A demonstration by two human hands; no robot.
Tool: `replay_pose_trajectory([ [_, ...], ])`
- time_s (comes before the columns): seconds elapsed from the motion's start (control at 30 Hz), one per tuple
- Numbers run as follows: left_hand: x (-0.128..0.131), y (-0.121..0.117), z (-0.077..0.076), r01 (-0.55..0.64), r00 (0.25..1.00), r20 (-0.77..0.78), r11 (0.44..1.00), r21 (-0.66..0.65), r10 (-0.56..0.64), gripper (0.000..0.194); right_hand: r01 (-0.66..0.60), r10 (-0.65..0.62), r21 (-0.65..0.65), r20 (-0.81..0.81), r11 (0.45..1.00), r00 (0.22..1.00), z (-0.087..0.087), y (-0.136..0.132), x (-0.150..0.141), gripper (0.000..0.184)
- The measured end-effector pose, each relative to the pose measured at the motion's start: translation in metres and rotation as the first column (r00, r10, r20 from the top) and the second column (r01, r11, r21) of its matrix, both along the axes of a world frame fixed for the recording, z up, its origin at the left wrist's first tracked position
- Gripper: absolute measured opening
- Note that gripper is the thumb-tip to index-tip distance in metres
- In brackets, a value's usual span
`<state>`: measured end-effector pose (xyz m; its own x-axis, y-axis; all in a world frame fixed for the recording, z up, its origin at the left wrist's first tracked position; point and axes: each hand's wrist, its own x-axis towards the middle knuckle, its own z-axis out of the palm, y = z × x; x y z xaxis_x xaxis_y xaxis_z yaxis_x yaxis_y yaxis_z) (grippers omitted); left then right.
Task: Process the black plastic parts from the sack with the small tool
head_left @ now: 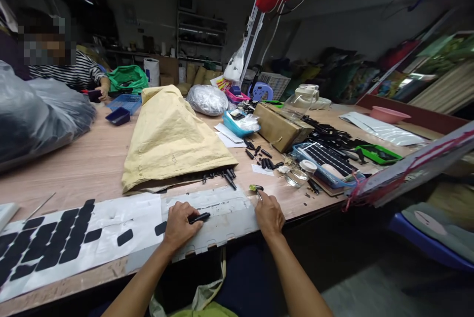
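Observation:
My left hand (182, 224) is closed around a slim black plastic tube (200, 218), which points to the right over a grey board (218, 211) at the table's front edge. At the board's right end, my right hand (271, 212) has its fingers curled together. A small silvery tip shows by its forefinger, but what it grips is mostly hidden. Just beyond those fingertips lies a short green-and-black cylinder (256, 187). To the left, a white sheet (107, 213) carries black rounded patches (70, 233) in rows. Several black tubes (230, 178) spill from the mouth of a yellow sack (174, 134).
More black tubes (264, 163) lie near a cardboard box (279, 127). Rightward are a blue tray (326, 161), a glass jar (296, 177) and a green tray (378, 154). A big plastic bag (40, 114) fills the left, where a person in a striped sleeve (87, 70) sits.

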<state>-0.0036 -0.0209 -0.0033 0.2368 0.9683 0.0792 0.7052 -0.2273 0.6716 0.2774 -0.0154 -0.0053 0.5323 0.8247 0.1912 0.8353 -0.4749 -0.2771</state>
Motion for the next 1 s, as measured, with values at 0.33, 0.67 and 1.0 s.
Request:
replay_pose_trajectory([
  [0.33,0.001,-0.006,0.001,0.036,0.999,0.009,0.999,-0.024,-0.035,0.012,-0.063,0.028,0.089,0.347,0.994,0.938,-0.026,0.024,0.014,0.035],
  [0.67,0.001,-0.007,-0.003,0.026,0.999,0.048,0.999,-0.031,-0.025,0.011,-0.109,0.046,0.11,0.466,0.988,0.884,-0.032,0.024,0.018,0.034],
  [1.0,0.0,-0.007,-0.005,0.007,0.999,0.04,1.0,-0.015,-0.007,0.011,-0.107,0.055,0.09,0.453,0.99,0.89,-0.033,0.023,0.018,0.036],
])
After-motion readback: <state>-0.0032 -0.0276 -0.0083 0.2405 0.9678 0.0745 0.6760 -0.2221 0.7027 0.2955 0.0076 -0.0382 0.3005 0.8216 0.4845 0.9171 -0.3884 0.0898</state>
